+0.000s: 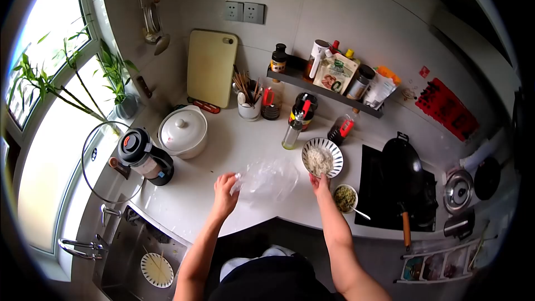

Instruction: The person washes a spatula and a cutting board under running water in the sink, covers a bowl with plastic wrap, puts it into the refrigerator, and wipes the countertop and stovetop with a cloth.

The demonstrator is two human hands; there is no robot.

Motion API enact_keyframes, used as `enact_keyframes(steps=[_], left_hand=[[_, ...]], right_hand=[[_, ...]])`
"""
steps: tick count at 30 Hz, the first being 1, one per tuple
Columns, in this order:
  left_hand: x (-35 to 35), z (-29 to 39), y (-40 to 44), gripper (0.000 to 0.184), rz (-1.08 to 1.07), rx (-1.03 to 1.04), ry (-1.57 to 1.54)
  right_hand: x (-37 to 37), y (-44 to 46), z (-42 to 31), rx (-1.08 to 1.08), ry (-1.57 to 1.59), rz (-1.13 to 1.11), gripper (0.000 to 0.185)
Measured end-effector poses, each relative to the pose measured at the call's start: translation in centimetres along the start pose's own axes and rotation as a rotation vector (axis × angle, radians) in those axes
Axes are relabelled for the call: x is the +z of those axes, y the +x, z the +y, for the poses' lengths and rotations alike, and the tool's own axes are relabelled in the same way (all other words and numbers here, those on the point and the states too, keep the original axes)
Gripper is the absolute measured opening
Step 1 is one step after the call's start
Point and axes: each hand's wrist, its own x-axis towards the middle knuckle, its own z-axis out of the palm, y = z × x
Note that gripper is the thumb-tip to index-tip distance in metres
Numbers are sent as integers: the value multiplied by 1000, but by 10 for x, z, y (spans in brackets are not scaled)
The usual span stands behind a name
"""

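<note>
My left hand pinches the left edge of a crumpled clear plastic bag, which spreads over the white counter. On the right, my right hand grips the near rim of a striped bowl. A pale, white, crumbly food that I cannot name for certain lies in this bowl. Just beyond my right wrist stands a small white bowl of chopped greenish food, with a spoon sticking out of it.
A black wok sits on the stove at right. Along the back are sauce bottles, a utensil holder and a cutting board. A lidded white pot and blender stand left, above the sink.
</note>
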Motion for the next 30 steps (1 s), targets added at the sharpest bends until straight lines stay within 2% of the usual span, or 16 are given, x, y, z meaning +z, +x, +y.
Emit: enact_keyframes(steps=[2, 6, 7, 9, 11, 13, 15, 18, 20, 22, 25, 28, 30], left_hand=[[12, -13, -19, 42, 16, -59, 2], [20, -17, -37, 49, 59, -168, 8], [20, -17, -38, 49, 84, -176, 5], [20, -17, -35, 49, 84, -174, -11], [17, -18, -30, 48, 84, -160, -28], [14, -18, -26, 45, 4, -119, -11], [12, -20, -22, 46, -39, -119, -20], [9, -15, -8, 48, -123, -112, -51], [3, -2, 1, 48, -166, -112, -69], [-6, 10, 4, 50, -274, -7, -91], [-5, -12, -22, 44, -408, 75, -32], [-13, -18, -60, 33, -426, 16, 46], [-22, -16, -77, 33, -364, 11, 40]], right_hand=[[-7, 17, 10, -139, 78, -52, 37], [-1, 12, 4, -174, 130, 40, 45], [-3, -2, 0, -163, 125, 39, 45], [-9, -27, -5, 23, 207, -71, 46], [-16, -85, -7, -32, 107, -209, 50], [-18, -137, -14, -51, 46, -211, 45], [-15, -187, -29, -67, -204, -301, 33], [-2, -224, -41, 21, -475, -448, 28], [11, -236, -30, 127, -568, -457, 26], [22, -241, -7, 204, -608, -524, 28], [24, -226, 46, 268, -536, -554, 28], [31, -214, 95, 339, -399, -513, 26], [38, -211, 124, 336, -337, -499, 27]])
